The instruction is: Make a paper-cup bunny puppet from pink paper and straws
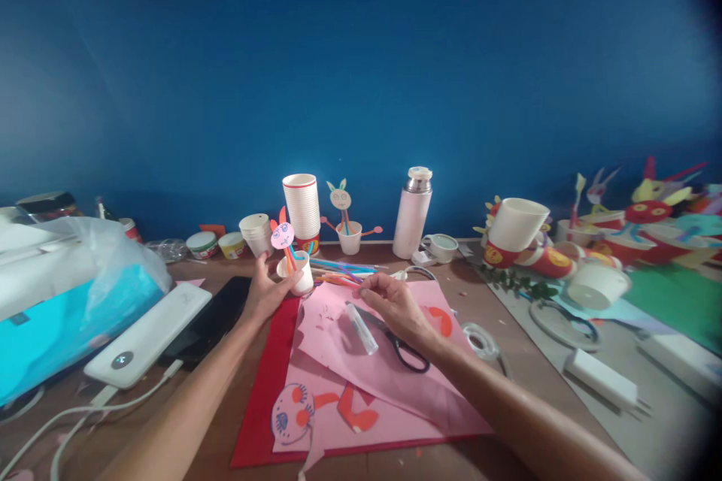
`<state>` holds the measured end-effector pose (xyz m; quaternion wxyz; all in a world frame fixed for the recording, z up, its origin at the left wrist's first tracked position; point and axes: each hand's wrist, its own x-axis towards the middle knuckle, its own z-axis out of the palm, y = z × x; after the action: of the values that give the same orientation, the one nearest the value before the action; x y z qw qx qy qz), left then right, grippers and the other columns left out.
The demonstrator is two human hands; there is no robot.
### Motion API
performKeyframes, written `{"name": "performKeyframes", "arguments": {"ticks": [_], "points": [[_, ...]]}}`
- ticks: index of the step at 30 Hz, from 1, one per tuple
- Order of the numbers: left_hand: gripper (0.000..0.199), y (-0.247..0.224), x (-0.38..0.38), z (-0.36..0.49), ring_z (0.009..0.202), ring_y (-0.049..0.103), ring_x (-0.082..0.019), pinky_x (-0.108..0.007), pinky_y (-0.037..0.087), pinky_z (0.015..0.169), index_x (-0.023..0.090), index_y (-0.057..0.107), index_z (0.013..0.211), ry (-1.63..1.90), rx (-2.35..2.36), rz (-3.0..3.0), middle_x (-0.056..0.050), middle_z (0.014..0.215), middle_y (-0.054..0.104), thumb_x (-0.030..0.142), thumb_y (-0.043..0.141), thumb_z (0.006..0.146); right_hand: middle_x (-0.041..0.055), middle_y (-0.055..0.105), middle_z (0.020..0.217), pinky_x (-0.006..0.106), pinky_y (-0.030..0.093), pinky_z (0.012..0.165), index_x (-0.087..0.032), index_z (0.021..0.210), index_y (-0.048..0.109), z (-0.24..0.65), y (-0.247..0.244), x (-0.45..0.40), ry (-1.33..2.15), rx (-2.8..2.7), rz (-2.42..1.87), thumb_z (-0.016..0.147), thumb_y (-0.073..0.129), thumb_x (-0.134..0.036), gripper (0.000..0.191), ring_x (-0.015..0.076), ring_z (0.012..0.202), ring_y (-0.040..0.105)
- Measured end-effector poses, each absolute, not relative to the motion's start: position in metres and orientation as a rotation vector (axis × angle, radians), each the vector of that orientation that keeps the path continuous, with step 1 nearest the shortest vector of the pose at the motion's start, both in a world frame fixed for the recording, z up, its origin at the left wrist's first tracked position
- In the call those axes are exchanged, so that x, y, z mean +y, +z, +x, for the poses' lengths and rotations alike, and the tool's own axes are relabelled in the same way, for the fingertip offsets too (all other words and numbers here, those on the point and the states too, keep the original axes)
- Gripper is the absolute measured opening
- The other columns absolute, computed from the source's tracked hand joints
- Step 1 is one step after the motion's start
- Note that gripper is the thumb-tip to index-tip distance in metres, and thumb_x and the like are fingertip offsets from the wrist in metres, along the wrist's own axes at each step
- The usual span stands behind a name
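My left hand (266,291) is closed around the left side of a white paper cup (303,274). Out of the cup rises a pink paper rabbit head (283,235) with orange ears, on orange and blue pipe-cleaner stems. Over the pink paper sheet (332,338), the fingertips of my right hand (395,307) are pinched together beside loose coloured pipe cleaners (344,270); what they hold is too small to tell. Under that hand lie black-handled scissors (411,357) and a clear tube (362,328). A drawn pink paper face (292,415) with orange cut-outs (358,417) lies nearer me.
Behind stand a tall cup stack (301,207), another rabbit cup (350,239) and a white flask (413,214). A power bank (147,337) with cable and a black phone (211,319) lie left. Rightward are a tape roll (480,340), a charger (603,379) and several decorated cups.
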<state>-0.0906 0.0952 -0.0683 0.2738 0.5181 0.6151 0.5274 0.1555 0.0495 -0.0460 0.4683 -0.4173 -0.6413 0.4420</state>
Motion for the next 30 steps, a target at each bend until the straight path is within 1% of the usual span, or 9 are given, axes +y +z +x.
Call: {"name": "performKeyframes", "arguments": {"ticks": [3, 5, 12, 17, 20, 24, 26, 28, 30], "points": [[0.092, -0.062, 0.091, -0.086, 0.102, 0.055, -0.027, -0.038, 0.039, 0.088, 0.015, 0.026, 0.130, 1.396, 1.650, 1.355, -0.017, 0.118, 0.053, 0.040, 0.073, 0.055, -0.0018, 0.054, 0.066, 0.020, 0.035, 0.052, -0.016, 0.071, 0.054, 0.154, -0.044, 0.048, 1.119, -1.552, -1.024, 0.074, 0.054, -0.025, 0.009, 0.0094, 0.057, 0.045], [0.092, -0.060, 0.090, -0.084, 0.099, 0.057, -0.027, -0.038, 0.041, 0.086, 0.014, 0.027, 0.130, 1.390, 1.659, 1.353, -0.017, 0.116, 0.055, 0.040, 0.073, 0.055, -0.0022, 0.053, 0.065, 0.020, 0.033, 0.051, -0.016, 0.070, 0.055, 0.153, -0.044, 0.047, 1.134, -1.547, -1.020, 0.073, 0.054, -0.025, 0.009, 0.0089, 0.056, 0.044], [0.088, -0.059, 0.091, -0.082, 0.095, 0.059, -0.026, -0.039, 0.042, 0.084, 0.012, 0.027, 0.131, 1.370, 1.597, 1.443, -0.016, 0.110, 0.059, 0.037, 0.070, 0.059, -0.0037, 0.050, 0.062, 0.020, 0.032, 0.051, -0.016, 0.069, 0.054, 0.151, -0.047, 0.049, 1.197, -1.505, -1.013, 0.073, 0.056, -0.026, 0.011, 0.0081, 0.055, 0.042], [0.083, -0.051, 0.086, -0.079, 0.097, 0.058, -0.025, -0.036, 0.043, 0.084, 0.014, 0.028, 0.130, 1.416, 1.472, 1.428, -0.015, 0.113, 0.058, 0.034, 0.069, 0.061, -0.0020, 0.054, 0.066, 0.021, 0.035, 0.055, -0.016, 0.071, 0.055, 0.155, -0.049, 0.053, 1.209, -1.477, -0.962, 0.074, 0.056, -0.028, 0.012, 0.0097, 0.060, 0.046], [0.082, -0.045, 0.082, -0.077, 0.101, 0.056, -0.025, -0.035, 0.043, 0.086, 0.016, 0.028, 0.131, 1.440, 1.325, 1.415, -0.012, 0.115, 0.058, 0.032, 0.069, 0.061, -0.0004, 0.057, 0.070, 0.023, 0.038, 0.061, -0.017, 0.072, 0.055, 0.159, -0.047, 0.055, 1.230, -1.419, -0.900, 0.074, 0.057, -0.032, 0.016, 0.0115, 0.065, 0.050], [0.081, -0.033, 0.077, -0.075, 0.107, 0.052, -0.027, -0.038, 0.041, 0.089, 0.018, 0.028, 0.131, 1.461, 1.196, 1.404, -0.012, 0.119, 0.056, 0.031, 0.069, 0.062, 0.0025, 0.060, 0.080, 0.027, 0.042, 0.071, -0.017, 0.073, 0.054, 0.161, -0.042, 0.057, 1.257, -1.348, -0.800, 0.075, 0.058, -0.035, 0.018, 0.0141, 0.076, 0.054], [0.080, -0.024, 0.072, -0.074, 0.110, 0.050, -0.028, -0.038, 0.040, 0.090, 0.019, 0.027, 0.131, 1.447, 1.136, 1.410, -0.012, 0.120, 0.055, 0.031, 0.069, 0.064, 0.0030, 0.061, 0.080, 0.030, 0.042, 0.078, -0.018, 0.073, 0.053, 0.162, -0.041, 0.057, 1.285, -1.328, -0.752, 0.075, 0.059, -0.036, 0.019, 0.0164, 0.085, 0.055], [0.078, -0.016, 0.066, -0.072, 0.110, 0.049, -0.027, -0.036, 0.040, 0.090, 0.021, 0.028, 0.132, 1.411, 1.061, 1.415, -0.011, 0.120, 0.054, 0.030, 0.068, 0.065, 0.0033, 0.062, 0.079, 0.034, 0.040, 0.084, -0.020, 0.072, 0.052, 0.163, -0.040, 0.055, 1.320, -1.332, -0.700, 0.075, 0.060, -0.036, 0.019, 0.0188, 0.097, 0.054], [0.077, -0.009, 0.059, -0.068, 0.109, 0.050, -0.028, -0.034, 0.043, 0.086, 0.023, 0.029, 0.132, 1.369, 1.002, 1.405, -0.011, 0.122, 0.053, 0.030, 0.068, 0.066, 0.0046, 0.062, 0.090, 0.036, 0.038, 0.088, -0.020, 0.073, 0.053, 0.164, -0.037, 0.052, 1.382, -1.379, -0.656, 0.075, 0.061, -0.035, 0.018, 0.0196, 0.106, 0.050]]}}
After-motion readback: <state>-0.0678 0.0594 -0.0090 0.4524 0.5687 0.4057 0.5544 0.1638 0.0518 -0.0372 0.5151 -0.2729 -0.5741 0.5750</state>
